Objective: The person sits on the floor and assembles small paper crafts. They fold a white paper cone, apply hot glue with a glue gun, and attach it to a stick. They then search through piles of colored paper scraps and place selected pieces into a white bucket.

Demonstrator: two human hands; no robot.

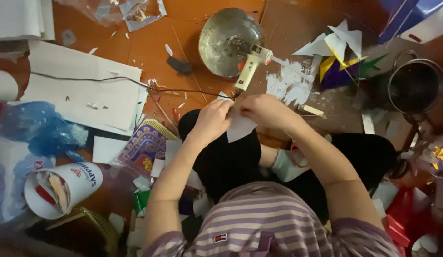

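My left hand [213,119] and my right hand [264,110] meet over my lap and both pinch a small piece of white paper [240,127], which hangs down between them. Just beyond my hands a white glue gun [250,66] rests on its stand, its nozzle pointing toward a dented metal bowl [226,40]. The gun's black cord [112,80] runs left across the floor. I sit cross-legged in black trousers and a striped shirt.
White paper sheets [83,93] lie at the left, with a blue plastic bag [36,128] and a tipped white cup [59,188] of scraps below. Folded coloured paper shapes [343,54] and a dark metal pot [415,85] sit at the right. Paper scraps litter the floor.
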